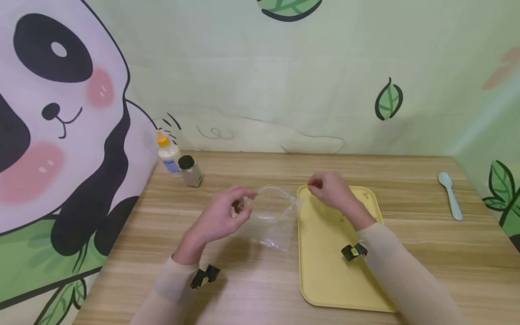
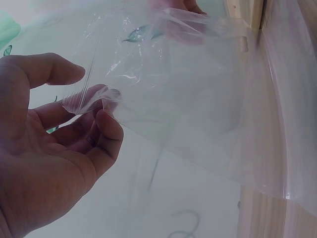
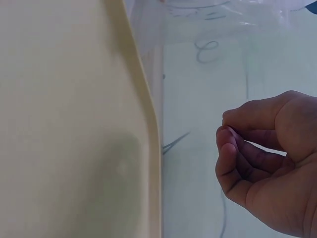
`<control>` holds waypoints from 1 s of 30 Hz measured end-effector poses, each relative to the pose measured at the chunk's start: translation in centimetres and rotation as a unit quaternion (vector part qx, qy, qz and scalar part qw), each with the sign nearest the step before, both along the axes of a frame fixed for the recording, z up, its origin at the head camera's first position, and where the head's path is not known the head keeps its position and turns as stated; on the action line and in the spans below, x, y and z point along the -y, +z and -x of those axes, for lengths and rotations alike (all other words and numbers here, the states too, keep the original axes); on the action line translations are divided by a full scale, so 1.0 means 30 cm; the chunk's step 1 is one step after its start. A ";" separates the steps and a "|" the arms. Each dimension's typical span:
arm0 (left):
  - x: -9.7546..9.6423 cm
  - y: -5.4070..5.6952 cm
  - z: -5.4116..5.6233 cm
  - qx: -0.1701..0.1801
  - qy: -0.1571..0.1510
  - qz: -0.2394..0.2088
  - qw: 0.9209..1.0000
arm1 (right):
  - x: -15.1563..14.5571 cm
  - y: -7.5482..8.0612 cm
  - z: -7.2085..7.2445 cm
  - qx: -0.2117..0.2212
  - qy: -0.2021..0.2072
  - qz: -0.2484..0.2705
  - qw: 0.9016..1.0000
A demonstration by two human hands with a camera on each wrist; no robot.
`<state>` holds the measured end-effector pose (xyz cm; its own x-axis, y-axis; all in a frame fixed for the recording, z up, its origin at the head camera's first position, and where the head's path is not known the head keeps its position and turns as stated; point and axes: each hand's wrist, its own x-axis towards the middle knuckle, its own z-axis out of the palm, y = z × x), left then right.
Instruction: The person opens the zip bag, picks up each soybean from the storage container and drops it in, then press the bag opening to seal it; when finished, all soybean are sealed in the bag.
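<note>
A clear plastic bag (image 1: pixel 273 221) hangs from my left hand (image 1: pixel 221 213), its mouth bowed apart near the top. In the left wrist view, the curled fingers (image 2: pixel 110 139) hold one edge of the bag, while the thumb stands away from them. My right hand (image 1: pixel 332 192) is over the far left part of a yellow tray (image 1: pixel 325 271), just right of the bag. Its thumb and fingertips (image 3: pixel 230 119) meet in a pinch; I see nothing between them. Small tan bits (image 1: pixel 366 195) lie at the tray's far right corner, and others are partly hidden by the right arm.
At the back left stand a white bottle (image 1: pixel 169 158) with a yellow cap and a small jar (image 1: pixel 191 172) with a black lid. A pale blue spoon (image 1: pixel 451 196) lies on the wooden table (image 1: pixel 252 289) at the right. A panda-patterned wall borders the table.
</note>
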<state>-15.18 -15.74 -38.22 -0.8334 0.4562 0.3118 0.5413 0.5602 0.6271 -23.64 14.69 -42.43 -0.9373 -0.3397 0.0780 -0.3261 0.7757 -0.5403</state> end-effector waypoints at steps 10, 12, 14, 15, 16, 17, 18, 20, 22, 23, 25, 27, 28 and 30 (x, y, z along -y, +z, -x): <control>-0.002 -0.001 -0.001 0.001 0.003 0.000 1.000 | 0.017 0.050 -0.032 -0.007 0.003 0.014 1.000; -0.001 -0.001 -0.002 -0.002 0.002 -0.002 1.000 | 0.021 0.059 -0.038 -0.011 0.005 0.016 1.000; -0.001 -0.002 -0.002 -0.004 0.002 -0.003 1.000 | 0.024 0.067 -0.044 -0.014 0.008 0.019 1.000; -0.001 -0.003 -0.002 -0.003 0.002 -0.003 1.000 | 0.025 0.071 -0.046 -0.015 0.009 0.021 1.000; -0.001 -0.003 -0.002 -0.003 0.002 -0.003 1.000 | 0.027 0.075 -0.049 -0.016 0.010 0.022 1.000; -0.001 -0.004 -0.001 -0.001 0.002 -0.003 1.000 | 0.029 0.079 -0.052 -0.015 0.010 0.024 1.000; -0.002 -0.005 -0.001 0.001 0.003 -0.002 1.000 | 0.030 0.083 -0.054 -0.015 0.011 0.025 1.000; -0.002 -0.006 0.000 0.003 0.003 -0.001 1.000 | 0.033 0.091 -0.059 -0.017 0.012 0.028 0.999; -0.002 -0.007 0.000 0.005 0.003 0.000 1.000 | 0.037 0.099 -0.064 -0.019 0.013 0.031 0.999; -0.002 -0.007 -0.001 0.005 0.003 0.000 1.000 | 0.038 0.103 -0.066 -0.022 0.015 0.032 0.999; -0.003 -0.007 -0.001 0.006 0.002 -0.001 1.000 | 0.041 0.110 -0.071 -0.027 0.018 0.034 0.999; -0.004 -0.005 -0.001 0.006 0.002 -0.001 1.000 | 0.044 0.118 -0.076 -0.031 0.020 0.036 0.999; -0.004 -0.004 -0.002 0.007 0.001 -0.001 1.000 | 0.046 0.121 -0.078 -0.033 0.022 0.036 0.999; -0.006 -0.005 -0.001 0.008 0.001 -0.002 1.000 | 0.050 0.129 -0.087 -0.035 0.024 0.040 0.998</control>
<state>-15.15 -15.58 -38.36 -0.8391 0.4542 0.2993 0.5300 0.5588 0.6379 -21.05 13.19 -38.55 -0.9117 -0.3733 0.1717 -0.4005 0.7134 -0.5751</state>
